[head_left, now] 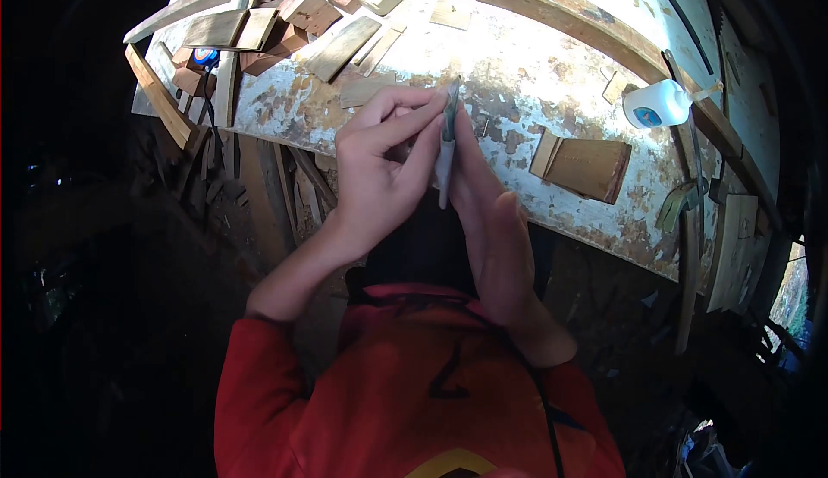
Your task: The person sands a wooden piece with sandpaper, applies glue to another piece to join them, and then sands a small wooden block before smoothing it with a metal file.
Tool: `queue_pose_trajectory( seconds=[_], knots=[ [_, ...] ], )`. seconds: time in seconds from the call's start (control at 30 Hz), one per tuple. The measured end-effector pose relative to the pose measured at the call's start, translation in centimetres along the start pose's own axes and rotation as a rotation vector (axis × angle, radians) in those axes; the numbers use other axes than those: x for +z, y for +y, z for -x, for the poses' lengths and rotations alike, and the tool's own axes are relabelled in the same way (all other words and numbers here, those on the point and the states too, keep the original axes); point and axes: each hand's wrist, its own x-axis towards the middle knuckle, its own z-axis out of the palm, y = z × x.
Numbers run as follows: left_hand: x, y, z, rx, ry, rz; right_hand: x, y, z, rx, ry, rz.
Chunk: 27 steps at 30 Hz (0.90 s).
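A thin, flat piece [446, 154], greenish at its top and whitish below, stands nearly on edge between my hands in front of the bench's near edge. My left hand [384, 154] pinches its upper part between thumb and fingers. On its other side, my right hand [487, 210] lies along it with the fingers pointing up and the thumb apart; the fingertips are partly hidden behind the piece. What the piece is made of cannot be made out.
Wood blocks [309, 8] and strips [342, 47] lie at the bench's [509, 55] back left. To the right are stacked flat wood pieces [586, 167], a white glue bottle [657, 104] and a hammer-like tool [677, 206]. A long wooden rail [552, 3] crosses the back.
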Motion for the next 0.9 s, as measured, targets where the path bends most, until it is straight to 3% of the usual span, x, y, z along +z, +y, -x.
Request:
queue_pose_trajectory(
  seconds=[0.23, 0.33, 0.47, 0.7, 0.83, 0.9],
  knots=[
    [0.1, 0.3, 0.1, -0.044, -0.063, 0.080, -0.6, 0.4, -0.8, -0.055, 0.073, -0.013],
    [0.8, 2.4, 1.1, -0.135, -0.006, 0.210, -1.1, 0.3, -1.2, -0.005, 0.058, -0.153],
    [0.4, 1.0, 0.8, -0.007, -0.023, 0.098, -0.4, 0.7, -1.6, -0.034, 0.081, -0.142],
    [0.2, 1.4, 0.6, -0.046, -0.062, 0.060, -0.8, 0.8, -2.1, 0.046, 0.090, -0.319],
    [-1.5, -0.3, -1.3, -0.037, -0.026, -0.017, 0.3, 1.3, -1.5, -0.102, 0.040, -0.023],
    [-0.8, 0.7, -0.3, 0.045, -0.056, -0.028, -0.3, 0.5, -1.8, -0.012, 0.031, -0.194]
  ],
)
